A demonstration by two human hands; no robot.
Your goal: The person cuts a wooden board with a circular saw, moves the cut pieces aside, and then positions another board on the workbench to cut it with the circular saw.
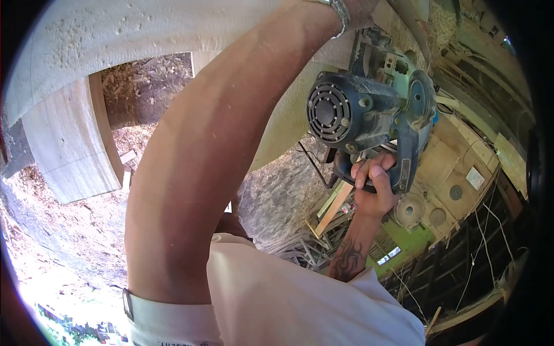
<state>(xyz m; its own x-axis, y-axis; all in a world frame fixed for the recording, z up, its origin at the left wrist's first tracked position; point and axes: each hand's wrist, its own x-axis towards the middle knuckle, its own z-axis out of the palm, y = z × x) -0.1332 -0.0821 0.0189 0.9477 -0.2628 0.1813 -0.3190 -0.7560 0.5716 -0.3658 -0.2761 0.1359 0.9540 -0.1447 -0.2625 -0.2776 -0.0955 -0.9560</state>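
My right hand (375, 183) is closed around the rear loop handle of a dark teal power planer (360, 106). Its round, vented motor end faces me. The planer rests against a long pale wooden board (285, 124). My left arm reaches across the board, with a metal band at the wrist. The left hand (359, 12) is near the front of the planer, at the top edge of the view. Its fingers are hidden, so whether it touches the tool or the wood does not show. Wood shavings (133, 23) lie on the board's surface.
A thick wooden piece (72, 141) stands at the left, above ground strewn with shavings. Scrap wood strips (311, 251) are piled beyond the board. A panel with round discs (410, 210) and hanging cords (479, 248) are at the right.
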